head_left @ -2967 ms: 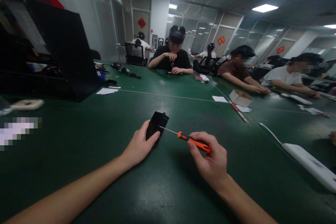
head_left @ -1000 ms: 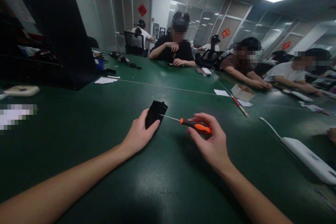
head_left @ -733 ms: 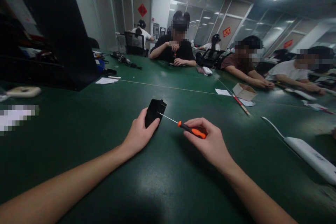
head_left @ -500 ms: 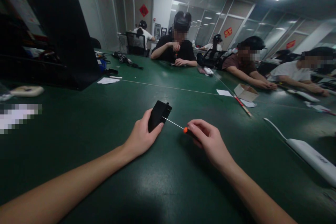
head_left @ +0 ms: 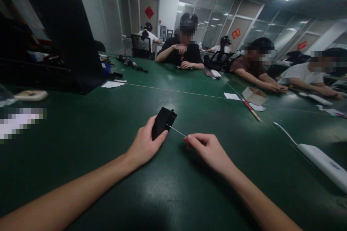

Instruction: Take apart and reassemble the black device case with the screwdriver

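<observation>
The flat black case (head_left: pixel 162 123) sits in the left hand (head_left: pixel 148 139), slanted above the near middle of the table (head_left: pixel 162 195); whether its underside also rests on the surface cannot be told. The left grip pinches it, thumb along the near edge and fingers behind. The right grip closes around the screwdriver (head_left: pixel 176 130), hiding nearly all its handle; the right hand (head_left: pixel 210 148) points the shaft at the case's face, its tip seeming to touch there, though the exact seat is too small to see.

To work well here, the shaft would best stand square to the face, as a slanted blade may slip; steady, light pressure and a braced left thumb clear of the tip should help.

The case is oblong, dark and smooth-looking, with a small tab at its far end. The shaft is thin, straight, pale metal. The table is glossy green, with blurred reflections. Beyond lie a pale, open-topped box (head_left: pixel 254 95), flat white paper (head_left: pixel 112 84) and a long, white, plastic-looking power strip (head_left: pixel 322 162).
</observation>
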